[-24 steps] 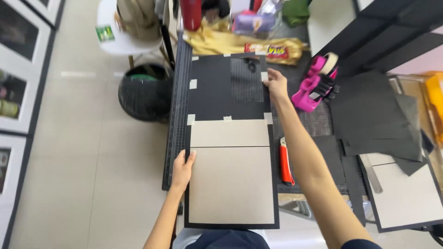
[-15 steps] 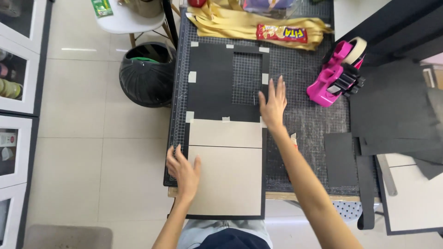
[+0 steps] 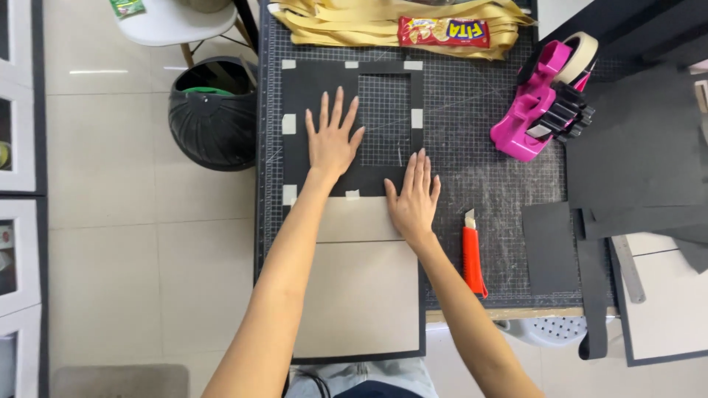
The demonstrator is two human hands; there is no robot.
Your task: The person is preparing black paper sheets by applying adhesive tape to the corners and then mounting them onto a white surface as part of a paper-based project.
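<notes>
On the gridded surface (image 3: 487,184) the black window board (image 3: 310,96) lies taped above the tan board (image 3: 361,295), both hands flat, open, gripping nothing—left hand (image 3: 333,140) on black, right hand (image 3: 414,203) on the seam—where uneven pressing could shift it or lift the tape pieces (image 3: 288,124).

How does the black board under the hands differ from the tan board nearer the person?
The black board has a rectangular window cut in it; the tan board is solid. Tape tabs edge the black one, none the tan. Left hand presses the black one; right hand spans both. Both lie flat.
</notes>
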